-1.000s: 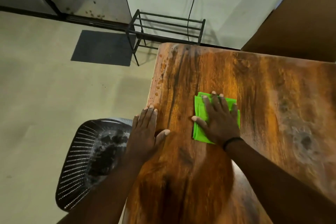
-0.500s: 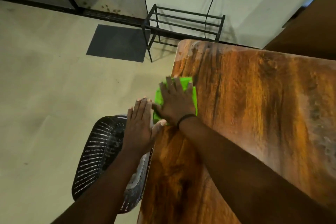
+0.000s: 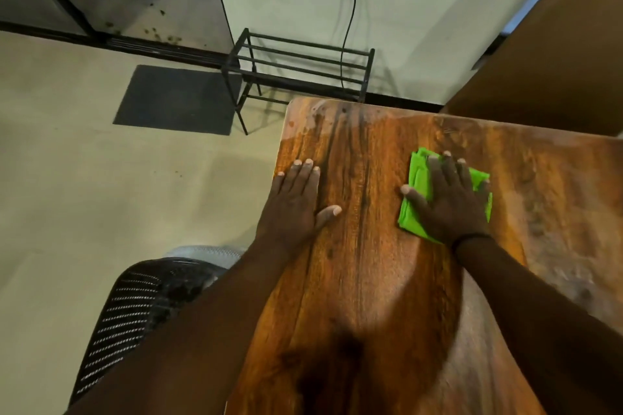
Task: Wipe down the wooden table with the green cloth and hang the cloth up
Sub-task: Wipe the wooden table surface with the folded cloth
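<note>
The wooden table point(image 3: 364, 280) fills the lower right of the head view, its top glossy brown with dark grain. A folded green cloth point(image 3: 418, 178) lies flat on it toward the far side. My right hand point(image 3: 445, 205) presses down on the cloth with fingers spread, covering most of it. My left hand point(image 3: 296, 199) rests flat and empty on the table's left edge, fingers together and thumb out, well left of the cloth.
A black mesh chair point(image 3: 135, 320) stands at the table's lower left. A black metal rack point(image 3: 300, 71) sits against the white wall beyond the table's far edge, a dark floor mat point(image 3: 178, 99) left of it. A brown board point(image 3: 553, 61) stands at the upper right.
My right hand has slid the cloth from the table's left edge back toward the right. My left hand has shifted from the table's edge onto its top.
</note>
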